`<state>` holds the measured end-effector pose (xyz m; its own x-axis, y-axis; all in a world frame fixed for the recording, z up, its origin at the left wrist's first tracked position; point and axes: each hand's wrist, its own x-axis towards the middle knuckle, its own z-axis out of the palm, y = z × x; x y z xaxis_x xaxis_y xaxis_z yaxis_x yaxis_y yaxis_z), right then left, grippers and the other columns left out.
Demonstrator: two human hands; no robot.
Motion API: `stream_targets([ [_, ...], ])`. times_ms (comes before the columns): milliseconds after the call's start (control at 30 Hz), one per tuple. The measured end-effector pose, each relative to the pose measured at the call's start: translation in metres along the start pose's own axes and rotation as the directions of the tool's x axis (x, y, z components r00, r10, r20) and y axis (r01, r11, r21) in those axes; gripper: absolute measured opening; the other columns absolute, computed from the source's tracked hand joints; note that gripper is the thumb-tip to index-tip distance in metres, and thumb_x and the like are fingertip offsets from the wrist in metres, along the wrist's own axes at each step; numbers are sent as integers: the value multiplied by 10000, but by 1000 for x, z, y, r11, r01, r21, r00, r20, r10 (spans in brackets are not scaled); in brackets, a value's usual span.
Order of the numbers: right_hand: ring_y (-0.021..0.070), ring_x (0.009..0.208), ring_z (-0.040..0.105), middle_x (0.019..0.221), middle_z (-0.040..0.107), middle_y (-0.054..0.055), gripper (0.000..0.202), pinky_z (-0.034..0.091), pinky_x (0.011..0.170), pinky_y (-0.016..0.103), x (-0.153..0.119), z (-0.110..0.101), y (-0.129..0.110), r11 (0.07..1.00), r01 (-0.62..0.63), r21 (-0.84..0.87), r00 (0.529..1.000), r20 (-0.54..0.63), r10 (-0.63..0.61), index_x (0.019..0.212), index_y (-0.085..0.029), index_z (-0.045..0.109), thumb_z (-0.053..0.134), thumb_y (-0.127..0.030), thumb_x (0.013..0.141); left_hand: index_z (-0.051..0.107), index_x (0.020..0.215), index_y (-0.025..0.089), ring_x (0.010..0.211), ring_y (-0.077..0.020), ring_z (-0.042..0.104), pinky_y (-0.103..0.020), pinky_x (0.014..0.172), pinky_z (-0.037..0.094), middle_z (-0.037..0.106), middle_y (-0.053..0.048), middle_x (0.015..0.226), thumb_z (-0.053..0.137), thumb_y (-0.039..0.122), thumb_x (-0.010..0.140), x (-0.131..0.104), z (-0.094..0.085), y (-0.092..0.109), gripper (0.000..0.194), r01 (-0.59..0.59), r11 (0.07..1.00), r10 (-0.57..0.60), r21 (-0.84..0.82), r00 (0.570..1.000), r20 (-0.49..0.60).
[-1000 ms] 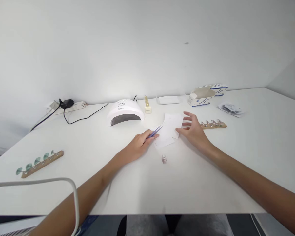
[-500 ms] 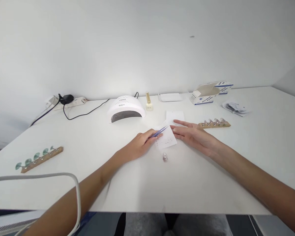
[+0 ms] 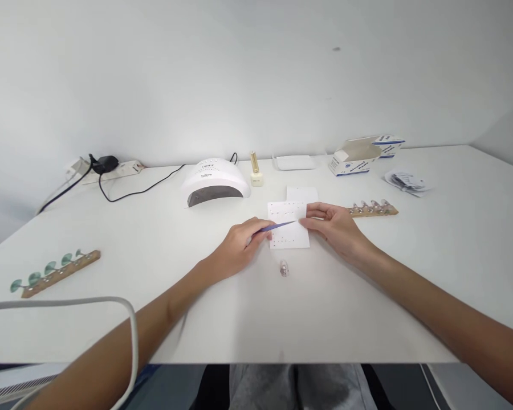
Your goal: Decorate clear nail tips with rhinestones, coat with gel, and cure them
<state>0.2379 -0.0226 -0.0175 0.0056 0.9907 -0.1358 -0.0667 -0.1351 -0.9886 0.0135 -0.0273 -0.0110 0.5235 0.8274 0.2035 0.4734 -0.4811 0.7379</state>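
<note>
My left hand [image 3: 240, 246] is closed round purple tweezers [image 3: 277, 226], whose tips point right across a white card [image 3: 289, 236]. Its fingertips also meet the card's left edge. Rows of tiny studs or marks run along the top and bottom of the card. My right hand [image 3: 336, 228] pinches the card's right edge between thumb and fingers. Below the card, on the table, lies a small clear nail tip [image 3: 284, 268] with something shiny on it. A second white card [image 3: 302, 194] lies flat just behind the held one.
A white nail lamp [image 3: 216, 182] and a polish bottle [image 3: 256, 171] stand behind. Wooden strips carry green tips [image 3: 60, 273] at left and clear tips [image 3: 374, 209] at right. An opened box [image 3: 353, 162] and packets [image 3: 406, 182] lie back right. A white cable [image 3: 130, 324] crosses my left forearm.
The card has turned upright and straight, and my right fingers have closed on its right edge. The tweezers now lie flatter across it. The view has shifted slightly.
</note>
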Motion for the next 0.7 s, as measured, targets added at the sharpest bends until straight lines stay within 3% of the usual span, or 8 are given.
stream_targets([
  [167,168,814,667,862,703,33,226,535,861,353,-5,4,-5,997,30,67,997,67,-34,802,-182,629,786,-270,665,569,1061,243,603,-98,460,-214,574,364,539,27,699,415,349,926,0,4,3,230,113,991,-109,71,993,-50],
  [333,182,835,679,898,726,39,270,533,864,380,-11,10,-4,995,60,83,983,168,-73,856,-193,609,771,-340,697,500,1037,249,473,-73,335,-187,461,267,352,94,515,645,385,777,3,9,3,327,278,947,-313,-165,914,-260],
  [400,189,847,684,918,732,44,295,535,859,385,-11,11,-3,996,67,65,980,184,-78,908,-194,620,770,-342,701,528,999,230,468,-65,326,-188,453,258,363,91,511,668,385,755,5,7,1,321,285,924,-351,-254,897,-269],
  [567,205,859,692,913,741,37,235,546,831,363,-14,14,0,994,97,-55,954,291,-77,917,-200,695,732,-352,741,505,656,147,521,-51,378,-193,484,288,453,43,573,682,380,743,7,3,-1,305,228,925,-314,-303,909,-273],
  [700,204,803,715,919,750,40,199,567,809,355,-16,15,-3,994,26,-109,939,345,13,941,-210,734,691,-330,788,539,735,159,465,-38,333,-194,446,270,425,59,559,682,365,749,8,-2,0,251,213,907,-316,-364,914,-253],
])
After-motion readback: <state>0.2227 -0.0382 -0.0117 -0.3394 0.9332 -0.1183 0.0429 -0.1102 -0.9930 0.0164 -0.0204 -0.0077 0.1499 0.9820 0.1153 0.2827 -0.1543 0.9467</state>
